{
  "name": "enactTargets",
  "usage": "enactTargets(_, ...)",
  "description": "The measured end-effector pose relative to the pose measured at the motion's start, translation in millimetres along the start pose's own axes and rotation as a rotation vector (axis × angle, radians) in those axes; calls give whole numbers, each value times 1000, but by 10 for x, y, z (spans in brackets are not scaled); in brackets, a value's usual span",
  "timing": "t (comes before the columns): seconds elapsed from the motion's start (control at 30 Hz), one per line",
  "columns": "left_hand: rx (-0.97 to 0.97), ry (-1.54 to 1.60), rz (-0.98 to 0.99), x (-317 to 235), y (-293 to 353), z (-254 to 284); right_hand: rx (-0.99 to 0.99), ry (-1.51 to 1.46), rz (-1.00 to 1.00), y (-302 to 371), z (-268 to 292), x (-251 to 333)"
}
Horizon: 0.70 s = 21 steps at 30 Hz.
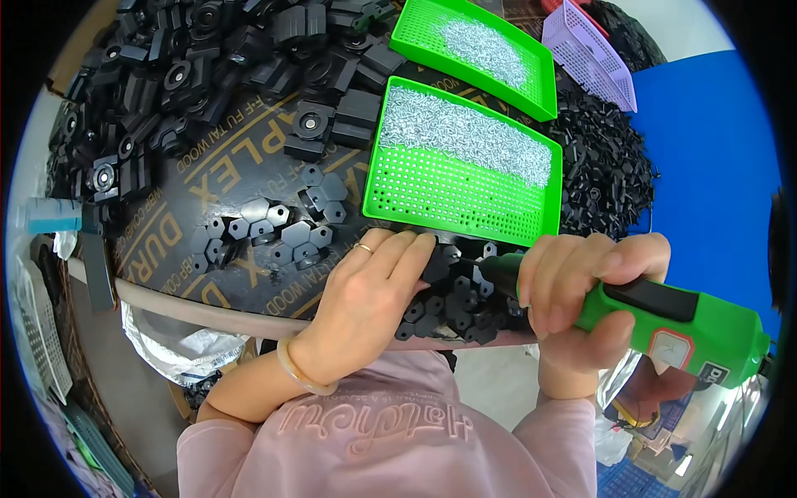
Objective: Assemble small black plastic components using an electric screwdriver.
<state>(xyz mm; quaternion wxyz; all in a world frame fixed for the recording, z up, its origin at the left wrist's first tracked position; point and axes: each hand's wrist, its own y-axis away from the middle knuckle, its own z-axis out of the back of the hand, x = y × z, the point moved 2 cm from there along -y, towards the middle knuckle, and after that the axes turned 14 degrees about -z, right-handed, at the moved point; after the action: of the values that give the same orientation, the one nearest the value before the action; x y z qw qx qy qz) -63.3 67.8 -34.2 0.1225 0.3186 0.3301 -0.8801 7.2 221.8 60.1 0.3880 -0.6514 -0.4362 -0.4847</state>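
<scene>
My right hand (581, 286) is wrapped around a green electric screwdriver (722, 332) with a black trigger, its tip pointing left. My left hand (365, 290) is closed on a small black plastic part (437, 266) at the table's near edge, just below the front tray. The driver's tip reaches this part; the exact contact is too small to make out. Loose hexagonal black pieces (427, 315) lie under and beside both hands. Further left, another cluster of such pieces (303, 241) rests on the dark table board (170, 241).
Ahead of my hands a green perforated tray (448, 187) holds many silver screws; behind it stands a second green tray (419, 33) with screws. Larger black assemblies (191, 83) are heaped at far left. Small black parts (602, 166) are piled right, near a purple basket (589, 54).
</scene>
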Motion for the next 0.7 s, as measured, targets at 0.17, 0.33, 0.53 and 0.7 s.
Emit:
enactTargets(0.17,-10,31,14,-11,-17,-3,80,18,-28,-46,46,-161)
enactTargets(0.33,-25,34,17,-17,-6,-28,164,40,-6,-110,49,-174)
enactTargets(0.53,-27,37,21,-13,-2,-40,201,49,13,-113,31,-196)
enactTargets(0.7,-19,44,26,-18,-3,-43,79,34,-6,-24,22,-195)
